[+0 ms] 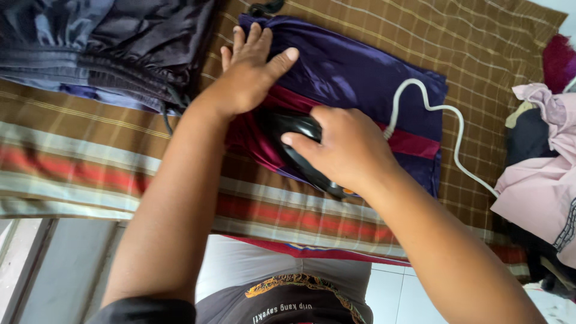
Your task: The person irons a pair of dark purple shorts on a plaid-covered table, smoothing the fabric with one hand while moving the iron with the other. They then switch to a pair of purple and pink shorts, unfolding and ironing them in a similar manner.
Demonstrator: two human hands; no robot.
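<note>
A: While the right hand [345, 150] is wrapped around the handle of the black iron [300, 144], fingers curled tight on it, where does the iron sit?

B: On the purple cloth [354, 72], over its dark red band [414, 144], near the cloth's lower left part. Most of the iron is hidden under the hand; only the glossy black front and a strip of its lower edge show.

A: Left hand?

B: Left hand [249, 75] lies flat and spread on the purple cloth, palm down, thumb pointing right. It holds nothing. It sits just beside the iron, at its upper left.

A: Cord?

B: White cord [420, 99] rises in a loop from behind the right hand, crosses the purple cloth, then runs off down to the right over the brown checked blanket [480, 60].

A: Surroundings?

B: Purple cloth lies on that blanket, which has red, cream and green stripes along its near edge. Dark folded garments [108, 42] are at upper left, apart from the left hand. Pink clothes [543, 180] are piled at the right edge, well apart from both hands.
</note>
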